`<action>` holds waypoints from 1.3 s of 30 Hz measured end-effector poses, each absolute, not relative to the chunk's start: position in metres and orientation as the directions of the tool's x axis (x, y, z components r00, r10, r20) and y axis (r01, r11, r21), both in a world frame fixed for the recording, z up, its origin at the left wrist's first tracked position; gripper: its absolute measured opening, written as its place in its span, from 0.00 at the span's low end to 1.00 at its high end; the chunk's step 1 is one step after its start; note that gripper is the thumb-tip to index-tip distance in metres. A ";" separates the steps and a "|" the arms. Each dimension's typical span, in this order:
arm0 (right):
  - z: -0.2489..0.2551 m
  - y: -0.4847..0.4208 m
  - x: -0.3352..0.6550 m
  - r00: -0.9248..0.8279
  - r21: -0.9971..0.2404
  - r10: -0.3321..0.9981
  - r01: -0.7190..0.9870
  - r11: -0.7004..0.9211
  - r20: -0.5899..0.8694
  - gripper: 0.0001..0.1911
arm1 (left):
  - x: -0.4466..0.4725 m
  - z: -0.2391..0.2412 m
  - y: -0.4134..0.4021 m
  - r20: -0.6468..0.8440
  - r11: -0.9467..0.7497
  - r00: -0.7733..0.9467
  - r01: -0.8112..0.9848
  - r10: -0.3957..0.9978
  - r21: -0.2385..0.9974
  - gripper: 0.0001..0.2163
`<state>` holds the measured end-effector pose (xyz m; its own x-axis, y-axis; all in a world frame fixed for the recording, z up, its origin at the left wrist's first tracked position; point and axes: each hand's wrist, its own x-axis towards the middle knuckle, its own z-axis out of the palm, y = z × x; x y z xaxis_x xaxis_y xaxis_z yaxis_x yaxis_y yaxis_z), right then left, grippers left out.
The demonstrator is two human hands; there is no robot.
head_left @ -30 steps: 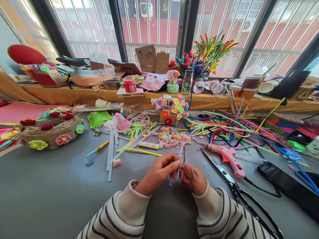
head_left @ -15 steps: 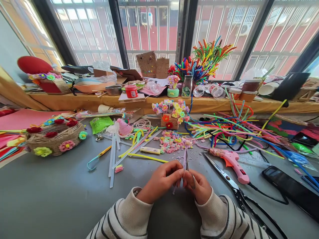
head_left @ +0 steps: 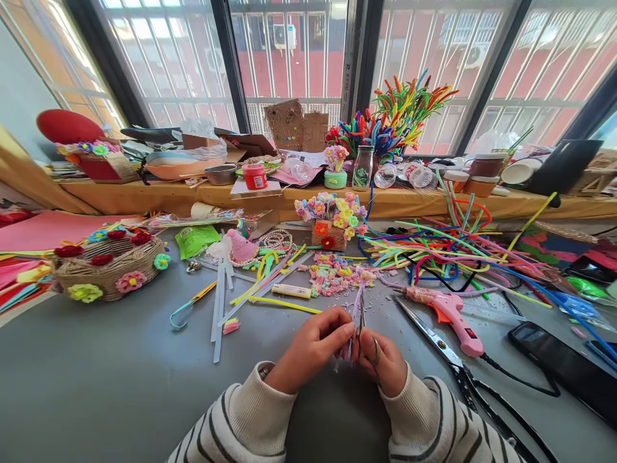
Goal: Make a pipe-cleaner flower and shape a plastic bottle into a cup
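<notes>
**Q:** What've yr fingers got?

**Me:** L hand: thumb + fingertips pinched tight on the thin pink stem of a pipe-cleaner flower. R hand: curled closed round the small scissors, one finger thru a loop, blades pointing up along the stem. Can't tell if the blades are parted, too small to see.

**Q:** Where's the flower exactly?

**Me:** Held up off the grey table, right btwn my two hands. Stem rises from the pinch, head at the far end, away from me. Hands are close together, fingertips nearly meeting. My striped sleeves come in at the bottom edge.

**Q:** Next to the hands?

**Me:** R side: big scissors flat on the table, pink glue gun just beside them w/ its cord trailing off right. Black phone beyond that. Past the flower head there's a heap of pink/yellow scraps. L side: yellow pipe cleaner, then clear glue sticks lying lengthwise.

**Q:** Further out?

**Me:** Woven basket w/ fuzzy flowers on it, far L. Tangle of coloured pipe cleaners far R. Small flower basket at the back, by the ledge.
</notes>
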<state>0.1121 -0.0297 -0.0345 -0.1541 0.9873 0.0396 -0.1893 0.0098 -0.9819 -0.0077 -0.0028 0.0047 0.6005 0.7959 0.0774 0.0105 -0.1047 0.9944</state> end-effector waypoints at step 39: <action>-0.033 -0.030 0.113 0.008 -0.994 0.999 -0.100 0.048 0.047 0.24 | -0.007 0.002 -0.003 0.033 -0.070 0.629 0.034 0.777 0.997 0.09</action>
<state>0.1135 -0.0303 -0.0332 0.0083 0.9988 0.0473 -0.0998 0.0479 -0.9939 -0.0072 -0.0033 0.0024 0.6291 0.7766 0.0331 0.0338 -0.0699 0.9970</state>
